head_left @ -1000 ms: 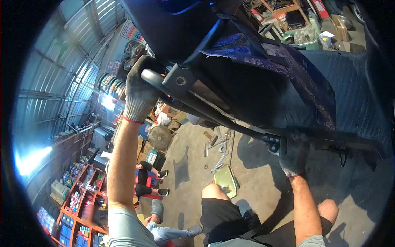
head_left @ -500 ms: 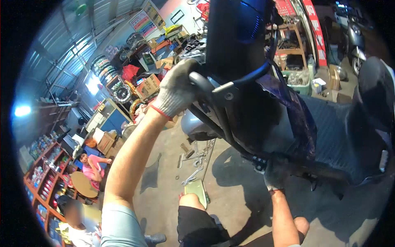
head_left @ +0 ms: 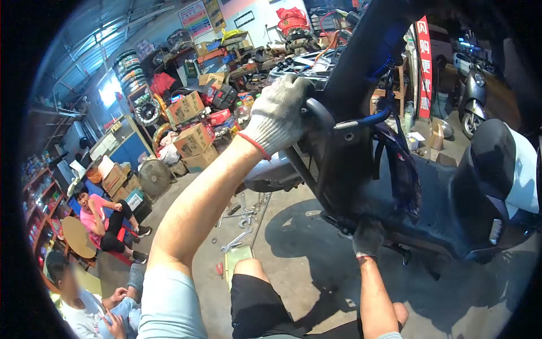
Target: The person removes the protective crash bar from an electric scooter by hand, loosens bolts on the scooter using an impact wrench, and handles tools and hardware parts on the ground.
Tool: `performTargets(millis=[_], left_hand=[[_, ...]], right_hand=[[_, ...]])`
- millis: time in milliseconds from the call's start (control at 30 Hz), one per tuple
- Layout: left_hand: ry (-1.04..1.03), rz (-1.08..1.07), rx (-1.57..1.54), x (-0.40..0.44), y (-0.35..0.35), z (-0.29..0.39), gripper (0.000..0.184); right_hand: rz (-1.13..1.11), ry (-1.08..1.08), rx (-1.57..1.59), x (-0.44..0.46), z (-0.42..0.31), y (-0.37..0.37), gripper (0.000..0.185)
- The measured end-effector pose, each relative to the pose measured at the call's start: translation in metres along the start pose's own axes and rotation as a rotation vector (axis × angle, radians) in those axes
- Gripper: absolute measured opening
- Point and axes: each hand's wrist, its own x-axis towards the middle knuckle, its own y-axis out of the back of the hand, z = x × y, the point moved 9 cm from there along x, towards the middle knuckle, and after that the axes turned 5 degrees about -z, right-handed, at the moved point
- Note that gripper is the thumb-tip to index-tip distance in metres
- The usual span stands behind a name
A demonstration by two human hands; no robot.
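A dark scooter [head_left: 440, 192] stands before me, its footboard and seat to the right. My left hand [head_left: 279, 113], in a whitish knit glove with a red cuff edge, has its fingers wrapped round the upper part of the black curved bar [head_left: 322, 121] at the scooter's front. Lower down, my right hand [head_left: 368, 238], in a dark dirty glove, is closed on the bar's lower end beside the footboard edge. A loose dark panel [head_left: 403, 175] hangs between the front and the footboard.
Wrenches [head_left: 237, 240] and a green tray [head_left: 237, 263] lie on the floor near my knee. Two people sit at the left near shelves [head_left: 45, 203]. A fan [head_left: 155, 178] and cardboard boxes [head_left: 192, 140] stand behind. Another scooter [head_left: 473, 96] is parked at the back right.
The view has swung up, bringing in the boxes, the seated people and the parked scooter. Both hands keep their hold, and the scooter's front now leans further right in view.
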Motion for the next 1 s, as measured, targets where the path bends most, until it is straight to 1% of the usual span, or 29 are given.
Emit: performTargets(millis=[67,100,167,200,267,300,333,367,400,433,467,500,533,567,600,633,667,700,733,767,800,833,867,900,933,1000], left_hand=[[-0.093,0.108,-0.058,-0.011,0.013,0.007,0.052],[-0.157,0.244,-0.116,-0.022,0.023,0.005,0.053],[-0.23,0.433,-0.22,-0.052,0.039,-0.002,0.051],[-0.251,0.527,-0.287,-0.072,0.043,-0.007,0.051],[-0.086,0.528,-0.356,-0.107,0.025,-0.025,0.048],[0.046,0.522,-0.511,-0.125,-0.003,-0.043,0.047],[0.18,0.505,-0.669,-0.141,-0.039,-0.058,0.047],[0.311,0.386,-0.762,-0.15,-0.068,-0.063,0.047],[0.44,0.264,-0.852,-0.158,-0.098,-0.066,0.047],[0.461,0.264,-0.917,-0.164,-0.132,-0.07,0.051],[0.489,0.244,-0.854,-0.168,-0.146,-0.07,0.055],[0.531,0.276,-0.829,-0.168,-0.165,-0.075,0.058],[0.572,0.307,-0.803,-0.168,-0.18,-0.08,0.061],[0.571,0.308,-0.822,-0.162,-0.176,-0.08,0.061],[0.597,0.248,-1.009,-0.154,-0.178,-0.08,0.061],[0.617,0.187,-1.197,-0.146,-0.185,-0.08,0.062],[0.617,0.187,-1.218,-0.142,-0.191,-0.085,0.062],[0.531,0.115,-1.27,-0.133,-0.207,-0.084,0.062],[0.442,0.046,-1.319,-0.127,-0.226,-0.08,0.062],[0.437,0.134,-1.432,-0.124,-0.23,-0.08,0.062],[0.438,0.143,-1.45,-0.126,-0.237,-0.077,0.062],[0.518,0.164,-1.38,-0.131,-0.243,-0.079,0.064],[0.598,0.183,-1.309,-0.134,-0.241,-0.083,0.066],[0.61,0.204,-1.228,-0.133,-0.254,-0.087,0.07],[0.612,0.206,-1.24,-0.132,-0.265,-0.087,0.07],[0.624,0.248,-1.224,-0.135,-0.277,-0.088,0.074]], right_hand=[[-0.02,-0.029,-0.044,0.0,0.002,-0.004,0.025],[-0.011,-0.038,-0.058,0.0,0.002,-0.006,0.025],[0.162,-0.055,-0.051,-0.001,0.002,0.004,0.025],[0.171,-0.061,-0.062,0.001,0.001,0.007,0.025],[0.19,-0.056,-0.014,0.0,-0.002,0.012,0.02],[0.194,-0.062,-0.027,0.002,-0.003,0.014,0.02],[0.126,-0.069,-0.021,0.003,-0.002,0.009,0.022],[0.054,-0.077,-0.019,0.001,0.001,0.004,0.023],[0.052,-0.085,-0.041,-0.002,0.008,-0.004,0.023],[0.023,-0.087,-0.07,-0.001,0.016,-0.021,0.024],[-0.005,-0.088,-0.099,-0.003,0.021,-0.029,0.024],[-0.004,-0.088,-0.121,-0.003,0.017,-0.023,0.024],[0.038,-0.096,-0.089,-0.002,0.013,-0.014,0.024],[0.081,-0.105,-0.056,-0.002,0.007,-0.007,0.025],[0.083,-0.108,-0.076,-0.004,0.003,-0.007,0.025],[0.104,-0.135,0.014,-0.004,0.004,-0.007,0.025],[0.121,-0.161,0.103,-0.006,0.008,-0.008,0.026],[0.121,-0.16,0.081,-0.004,0.01,-0.008,0.026],[0.051,-0.16,-0.003,-0.001,0.012,-0.013,0.026],[-0.02,-0.159,-0.087,0.002,0.016,-0.02,0.027],[-0.019,-0.153,-0.106,0.004,0.022,-0.018,0.027],[-0.056,-0.089,-0.204,0.012,0.023,-0.019,0.027],[-0.095,-0.026,-0.301,0.019,0.023,-0.02,0.032],[0.021,-0.005,-0.04,0.034,-0.026,0.041,0.033],[0.084,0.069,-0.363,0.037,-0.02,0.035,0.033],[0.13,-0.08,0.313,0.073,-0.002,0.054,0.032]])
